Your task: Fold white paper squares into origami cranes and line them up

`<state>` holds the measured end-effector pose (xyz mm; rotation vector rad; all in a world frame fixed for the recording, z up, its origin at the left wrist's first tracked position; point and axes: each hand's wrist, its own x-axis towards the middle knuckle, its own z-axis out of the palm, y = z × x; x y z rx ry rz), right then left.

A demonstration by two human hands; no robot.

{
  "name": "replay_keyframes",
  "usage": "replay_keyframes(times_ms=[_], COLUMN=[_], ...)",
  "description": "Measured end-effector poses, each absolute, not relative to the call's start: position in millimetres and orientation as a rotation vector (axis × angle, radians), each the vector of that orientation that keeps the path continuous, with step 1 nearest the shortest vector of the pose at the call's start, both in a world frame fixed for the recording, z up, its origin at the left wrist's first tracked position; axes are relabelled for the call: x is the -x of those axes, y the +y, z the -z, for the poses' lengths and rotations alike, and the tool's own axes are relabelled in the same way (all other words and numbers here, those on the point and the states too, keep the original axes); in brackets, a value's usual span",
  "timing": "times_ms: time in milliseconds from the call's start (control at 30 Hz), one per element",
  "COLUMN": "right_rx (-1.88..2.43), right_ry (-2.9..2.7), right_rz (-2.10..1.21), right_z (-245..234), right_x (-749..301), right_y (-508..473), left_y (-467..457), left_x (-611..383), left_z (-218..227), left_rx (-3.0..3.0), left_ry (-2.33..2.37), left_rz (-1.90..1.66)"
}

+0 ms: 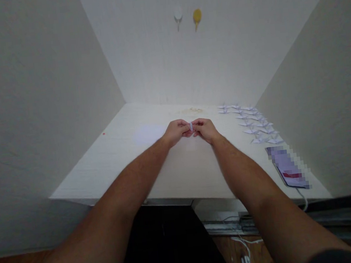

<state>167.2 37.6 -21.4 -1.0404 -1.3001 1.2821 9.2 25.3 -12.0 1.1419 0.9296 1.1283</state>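
My left hand (177, 131) and my right hand (205, 129) meet above the middle of a white table (112, 163). Both pinch a small pale folded piece of paper (191, 126) between their fingertips. The fingers of each hand are curled closed around it. Several small white folded paper cranes (253, 123) lie in rows on the table, to the right of my right hand.
A phone (288, 166) with a white cable lies near the table's right front edge. A pale sheet of paper (149, 133) lies left of my hands. White walls close in the table on three sides; two hooks (187, 17) hang on the back wall.
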Motion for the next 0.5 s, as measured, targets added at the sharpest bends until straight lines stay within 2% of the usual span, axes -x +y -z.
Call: replay_keyframes(times_ms=[200,500], right_rx=[0.989,1.022], right_ry=[-1.379,-1.323], right_rz=[-1.189,-1.153], right_z=[21,18], right_x=[-169,-162], right_y=[35,28], left_y=[27,23], left_x=[-3,1], left_z=[16,12], left_rx=[-1.151,-1.174], left_ry=[0.808,0.874], left_rz=[-1.127,-1.096])
